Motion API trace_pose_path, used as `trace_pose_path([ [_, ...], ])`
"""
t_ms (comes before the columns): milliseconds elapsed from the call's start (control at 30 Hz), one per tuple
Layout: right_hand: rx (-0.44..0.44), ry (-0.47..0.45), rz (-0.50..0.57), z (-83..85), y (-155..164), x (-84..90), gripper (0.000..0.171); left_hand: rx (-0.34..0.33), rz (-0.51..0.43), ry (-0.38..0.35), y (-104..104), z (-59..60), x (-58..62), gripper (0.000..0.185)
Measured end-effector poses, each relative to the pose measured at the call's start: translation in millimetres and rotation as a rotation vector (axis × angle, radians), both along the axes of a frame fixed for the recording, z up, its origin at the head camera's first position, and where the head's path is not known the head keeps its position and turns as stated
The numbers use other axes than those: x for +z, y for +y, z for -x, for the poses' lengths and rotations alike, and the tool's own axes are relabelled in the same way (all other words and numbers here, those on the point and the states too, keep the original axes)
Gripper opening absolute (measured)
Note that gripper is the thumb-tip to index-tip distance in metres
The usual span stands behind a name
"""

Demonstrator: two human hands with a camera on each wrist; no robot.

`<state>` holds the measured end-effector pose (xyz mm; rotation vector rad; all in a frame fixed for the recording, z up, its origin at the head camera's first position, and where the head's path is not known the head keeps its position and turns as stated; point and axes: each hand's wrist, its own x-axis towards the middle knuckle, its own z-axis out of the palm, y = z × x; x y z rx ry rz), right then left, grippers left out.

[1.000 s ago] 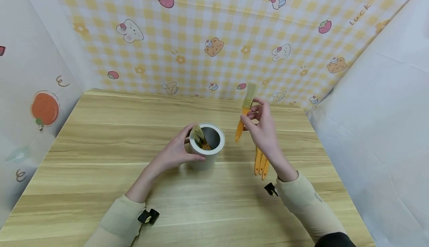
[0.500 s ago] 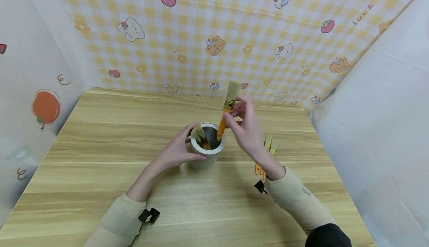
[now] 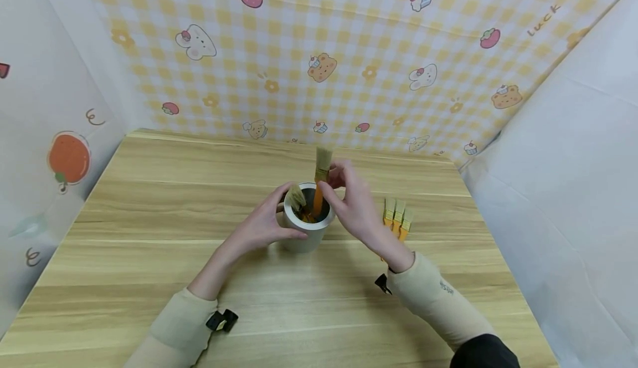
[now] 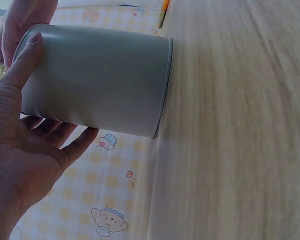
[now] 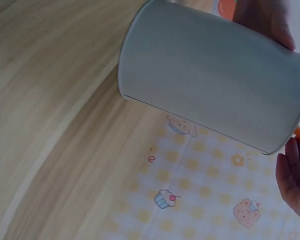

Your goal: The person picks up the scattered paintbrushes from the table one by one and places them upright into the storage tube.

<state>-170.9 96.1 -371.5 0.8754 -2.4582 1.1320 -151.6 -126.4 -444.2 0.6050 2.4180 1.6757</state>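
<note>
A person's right hand (image 3: 353, 207) pinches an orange-handled, pale-bristled paintbrush (image 3: 321, 174), bristles up, its handle inside a pale grey cylindrical container (image 3: 305, 242), whose left side the left hand (image 3: 261, 224) grips. Another pale-bristled brush (image 3: 296, 197) leans within; three orange-handled brushes (image 3: 396, 218) lie right of the container on the wood-grain surface (image 3: 309, 312).

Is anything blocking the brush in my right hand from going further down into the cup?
Nothing visible blocks it. The brush in your right hand has its handle inside the cup. Another brush leans at the left of the opening, beside it. Your left hand grips the outside. The inner bottom is hidden.
</note>
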Motion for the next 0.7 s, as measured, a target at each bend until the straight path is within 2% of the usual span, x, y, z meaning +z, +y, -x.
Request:
trace_pose_path([
  [200,-0.012,0.048,-0.082,-2.9,0,-5.0,0.028,-0.008,-0.008,0.003,0,-0.3,0.0,0.106],
  [367,-0.016,0.052,-0.117,-3.6,0,-10.3,0.024,-0.005,-0.001,0.008,0,-0.6,0.2,0.107],
  [700,-0.027,0.066,-0.135,-4.0,0,-19.1,0.019,0.003,0.013,0.002,0,-1.2,0.4,0.108],
])
